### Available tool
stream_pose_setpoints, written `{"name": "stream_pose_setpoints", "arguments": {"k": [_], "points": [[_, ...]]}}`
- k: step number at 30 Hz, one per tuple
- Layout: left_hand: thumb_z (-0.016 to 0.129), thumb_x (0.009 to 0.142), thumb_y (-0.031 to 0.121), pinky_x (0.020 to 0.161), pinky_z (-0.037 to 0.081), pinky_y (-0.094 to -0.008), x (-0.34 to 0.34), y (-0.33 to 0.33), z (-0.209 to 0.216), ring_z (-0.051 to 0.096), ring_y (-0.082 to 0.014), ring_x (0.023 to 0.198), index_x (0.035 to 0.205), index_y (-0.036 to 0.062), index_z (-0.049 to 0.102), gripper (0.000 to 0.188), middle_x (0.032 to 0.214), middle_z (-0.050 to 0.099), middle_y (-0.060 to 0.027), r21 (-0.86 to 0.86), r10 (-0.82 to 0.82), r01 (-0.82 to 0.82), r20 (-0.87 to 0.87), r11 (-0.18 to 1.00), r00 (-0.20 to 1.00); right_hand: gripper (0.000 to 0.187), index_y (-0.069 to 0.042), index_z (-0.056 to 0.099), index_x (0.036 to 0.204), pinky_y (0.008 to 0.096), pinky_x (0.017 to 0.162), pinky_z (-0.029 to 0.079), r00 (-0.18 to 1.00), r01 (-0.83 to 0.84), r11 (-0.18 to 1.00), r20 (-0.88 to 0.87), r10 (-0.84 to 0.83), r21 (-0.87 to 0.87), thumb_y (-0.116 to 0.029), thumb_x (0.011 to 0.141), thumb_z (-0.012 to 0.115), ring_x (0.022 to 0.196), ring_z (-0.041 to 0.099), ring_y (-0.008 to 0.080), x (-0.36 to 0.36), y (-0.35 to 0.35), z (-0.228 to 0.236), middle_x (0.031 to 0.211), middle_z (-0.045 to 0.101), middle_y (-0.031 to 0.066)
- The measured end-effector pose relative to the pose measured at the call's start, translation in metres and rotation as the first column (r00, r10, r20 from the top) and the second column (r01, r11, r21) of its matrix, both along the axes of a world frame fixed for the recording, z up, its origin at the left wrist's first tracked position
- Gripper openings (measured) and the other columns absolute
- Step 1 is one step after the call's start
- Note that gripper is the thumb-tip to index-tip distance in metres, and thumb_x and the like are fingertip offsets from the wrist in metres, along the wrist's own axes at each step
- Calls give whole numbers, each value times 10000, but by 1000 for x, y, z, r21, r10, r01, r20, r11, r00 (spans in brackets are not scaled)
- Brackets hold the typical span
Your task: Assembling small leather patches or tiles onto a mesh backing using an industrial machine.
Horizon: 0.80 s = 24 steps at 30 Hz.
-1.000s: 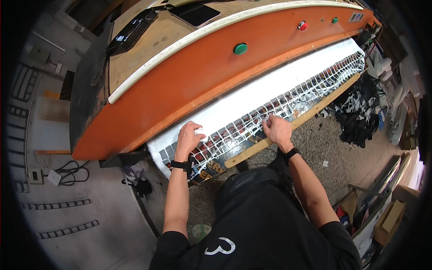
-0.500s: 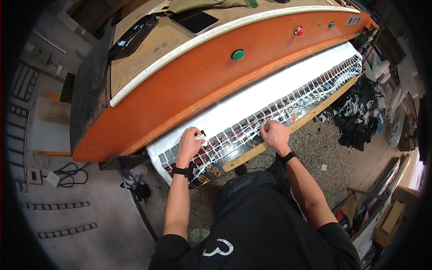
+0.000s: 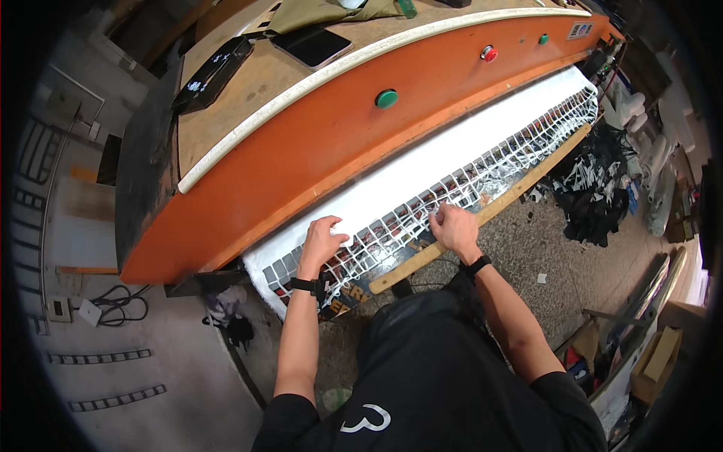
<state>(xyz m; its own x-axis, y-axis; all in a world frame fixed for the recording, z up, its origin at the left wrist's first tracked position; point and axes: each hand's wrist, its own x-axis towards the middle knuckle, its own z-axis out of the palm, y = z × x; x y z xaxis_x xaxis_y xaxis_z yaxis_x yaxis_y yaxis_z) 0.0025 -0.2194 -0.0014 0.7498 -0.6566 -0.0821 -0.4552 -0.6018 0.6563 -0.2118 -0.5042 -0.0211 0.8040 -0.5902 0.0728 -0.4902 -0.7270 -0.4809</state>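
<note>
Printed sheet [image 3: 452, 192] lies under left hand [image 3: 322, 241] pressed flat, right hand [image 3: 454, 226] curled, pinching its edge

We see the scene under even, fairly bright indoor light from above, with soft, short shadows. The white sheet [image 3: 452, 162] is the brightest area and nearly washes out, and the orange machine front [image 3: 316, 158] carries a mild sheen. Focus is sharp at the centre. Toward the rim, straight edges bow strongly, detail smears, and the corners fall into a black vignette.
</note>
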Motion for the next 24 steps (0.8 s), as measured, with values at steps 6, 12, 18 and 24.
{"name": "stream_pose_setpoints", "arguments": {"k": [6,12,18,24], "points": [[900,741,75,960,558,-463,-1,-4,1,712,-435,1057,1127,-48,795,418,1094,751,-254,7,-48,48,61,999,997,301,-79,705,782,494,698,590,1000,10,1000,-21,-9,26,-343,919,752,729,737,371,-2,0,4,769,745,147],[906,736,59,991,535,-436,0,-4,-6,675,-405,1120,1093,-48,760,400,1102,695,-203,-12,2,-2,45,1000,999,297,-83,706,784,496,699,590,1000,10,1000,-27,-9,21,-344,919,753,732,738,371,1,1,6,771,746,147],[895,763,64,1003,500,-438,-11,-6,-2,628,-385,1139,1009,-30,678,342,1042,647,-175,-54,5,-1,65,999,998,300,-82,709,785,494,705,594,999,22,999,-29,-21,27,-345,924,754,736,740,370,0,1,6,772,747,147],[889,791,50,853,562,-415,-30,-13,16,728,-362,933,1072,9,636,381,972,730,-193,-107,103,-105,-24,989,994,294,-81,713,784,490,705,595,1000,19,1000,8,-19,22,-339,921,749,731,737,369,-2,-2,3,771,746,141]]}}
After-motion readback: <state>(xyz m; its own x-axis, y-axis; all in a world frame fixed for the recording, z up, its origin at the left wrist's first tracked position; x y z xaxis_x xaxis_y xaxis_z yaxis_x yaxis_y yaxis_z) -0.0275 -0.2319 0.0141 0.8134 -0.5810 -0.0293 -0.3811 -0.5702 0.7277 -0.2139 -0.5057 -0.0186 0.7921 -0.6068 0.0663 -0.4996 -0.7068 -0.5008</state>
